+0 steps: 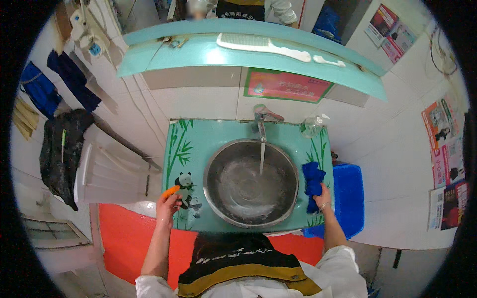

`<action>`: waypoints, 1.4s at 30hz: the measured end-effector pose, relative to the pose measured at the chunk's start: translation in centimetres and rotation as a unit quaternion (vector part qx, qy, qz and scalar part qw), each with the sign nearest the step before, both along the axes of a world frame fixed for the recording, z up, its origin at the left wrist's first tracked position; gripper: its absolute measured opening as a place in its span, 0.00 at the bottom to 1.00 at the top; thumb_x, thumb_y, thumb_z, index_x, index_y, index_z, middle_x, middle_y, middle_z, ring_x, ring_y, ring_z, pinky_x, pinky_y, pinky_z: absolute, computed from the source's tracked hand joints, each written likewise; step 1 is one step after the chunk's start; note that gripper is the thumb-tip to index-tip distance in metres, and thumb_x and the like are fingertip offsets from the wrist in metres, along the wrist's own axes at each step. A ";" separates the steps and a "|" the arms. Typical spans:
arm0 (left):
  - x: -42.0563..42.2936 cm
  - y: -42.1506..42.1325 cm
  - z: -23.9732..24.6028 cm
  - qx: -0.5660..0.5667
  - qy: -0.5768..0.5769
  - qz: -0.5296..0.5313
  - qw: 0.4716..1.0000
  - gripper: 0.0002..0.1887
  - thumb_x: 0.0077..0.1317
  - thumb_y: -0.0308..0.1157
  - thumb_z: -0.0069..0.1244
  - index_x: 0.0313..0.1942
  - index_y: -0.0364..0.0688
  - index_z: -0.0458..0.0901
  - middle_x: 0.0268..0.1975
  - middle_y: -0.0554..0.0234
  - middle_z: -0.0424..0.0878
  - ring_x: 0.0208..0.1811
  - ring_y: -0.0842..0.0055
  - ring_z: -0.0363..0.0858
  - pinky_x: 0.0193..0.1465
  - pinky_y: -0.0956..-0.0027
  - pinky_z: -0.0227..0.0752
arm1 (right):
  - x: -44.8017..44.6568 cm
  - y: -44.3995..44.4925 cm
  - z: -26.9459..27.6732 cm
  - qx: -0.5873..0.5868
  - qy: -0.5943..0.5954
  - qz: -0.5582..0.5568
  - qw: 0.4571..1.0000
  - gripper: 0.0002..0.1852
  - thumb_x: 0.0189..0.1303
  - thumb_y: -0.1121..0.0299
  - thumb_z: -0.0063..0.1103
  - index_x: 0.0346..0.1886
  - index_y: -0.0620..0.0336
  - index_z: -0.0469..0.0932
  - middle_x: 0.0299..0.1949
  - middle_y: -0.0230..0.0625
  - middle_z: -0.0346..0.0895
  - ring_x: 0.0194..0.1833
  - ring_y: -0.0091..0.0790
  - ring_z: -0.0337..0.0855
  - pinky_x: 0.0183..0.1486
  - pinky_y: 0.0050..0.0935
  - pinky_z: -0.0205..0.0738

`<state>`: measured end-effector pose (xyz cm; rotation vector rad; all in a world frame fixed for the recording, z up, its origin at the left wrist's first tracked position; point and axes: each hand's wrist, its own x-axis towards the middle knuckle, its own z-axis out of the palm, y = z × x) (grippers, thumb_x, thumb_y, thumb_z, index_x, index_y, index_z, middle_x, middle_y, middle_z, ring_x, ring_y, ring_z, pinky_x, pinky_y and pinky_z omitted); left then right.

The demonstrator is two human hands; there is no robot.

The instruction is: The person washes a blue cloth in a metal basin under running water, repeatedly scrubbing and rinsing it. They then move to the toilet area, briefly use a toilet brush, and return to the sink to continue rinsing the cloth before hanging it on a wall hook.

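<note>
Left of the metal basin (pixel 214 193), my left hand (pixel 168 205) grips a slim orange object (pixel 170 192), whose exact kind I cannot tell. My right hand (pixel 323 198) is closed on the lower part of a dark blue cloth (pixel 313 175), which lies bunched on the counter's right side. Water runs from the chrome faucet (pixel 262 124) in a thin stream into the basin. Shallow, slightly cloudy water seems to cover the basin's bottom. Under all this is a turquoise countertop (pixel 218 130) printed with bamboo and pandas.
A clear pump bottle (pixel 312 126) stands at the counter's back right. Above the faucet juts a turquoise shelf (pixel 179 54) holding a white comb (pixel 261 45). To the right is a blue plastic bin (pixel 349 197); to the left, a translucent bin (pixel 111 175) with a black bag (pixel 61 160) beside it.
</note>
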<state>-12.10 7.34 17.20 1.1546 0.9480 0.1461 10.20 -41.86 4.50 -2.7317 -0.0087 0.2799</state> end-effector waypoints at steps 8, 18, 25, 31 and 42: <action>13.2 -6.4 -1.5 0.106 -0.219 -0.441 0.864 0.34 0.51 0.35 0.53 0.58 0.43 0.57 0.55 0.58 0.62 0.53 0.75 0.62 0.51 0.71 0.61 | -1.9 9.9 10.7 0.653 0.017 -0.185 0.734 0.23 0.54 0.60 0.50 0.51 0.62 0.63 0.46 0.40 0.68 0.44 0.37 0.72 0.46 0.36 0.67; 15.1 -8.7 -6.3 0.094 -0.231 -0.309 0.918 0.13 0.53 0.28 0.48 0.40 0.35 0.73 0.40 0.58 0.77 0.41 0.73 0.73 0.46 0.68 0.65 | -1.7 16.5 19.4 0.437 0.076 0.015 0.896 0.24 0.57 0.60 0.45 0.52 0.68 0.62 0.48 0.39 0.66 0.46 0.33 0.68 0.50 0.25 0.59; 12.8 -3.7 -4.5 0.032 0.044 -0.230 0.972 0.32 0.49 0.25 0.50 0.56 0.43 0.57 0.49 0.55 0.67 0.43 0.71 0.70 0.43 0.73 0.67 | 2.9 15.5 9.5 0.104 0.016 0.082 0.991 0.36 0.43 0.60 0.61 0.56 0.63 0.57 0.53 0.49 0.62 0.50 0.44 0.67 0.52 0.33 0.60; 14.1 -7.0 -6.9 0.095 -0.007 -0.275 0.957 0.38 0.48 0.34 0.54 0.60 0.53 0.52 0.57 0.53 0.55 0.53 0.68 0.61 0.51 0.66 0.60 | 1.6 17.4 -0.2 -0.016 -0.027 0.250 0.968 0.37 0.41 0.59 0.60 0.58 0.49 0.57 0.52 0.53 0.60 0.53 0.52 0.61 0.51 0.40 0.62; 16.9 -7.3 -11.8 -0.411 0.016 -0.176 0.894 0.20 0.53 0.44 0.49 0.42 0.43 0.71 0.35 0.58 0.76 0.35 0.69 0.75 0.39 0.65 0.69 | -4.6 28.3 6.3 0.384 0.078 0.417 0.820 0.12 0.39 0.67 0.51 0.33 0.49 0.74 0.29 0.37 0.72 0.33 0.43 0.74 0.35 0.37 0.68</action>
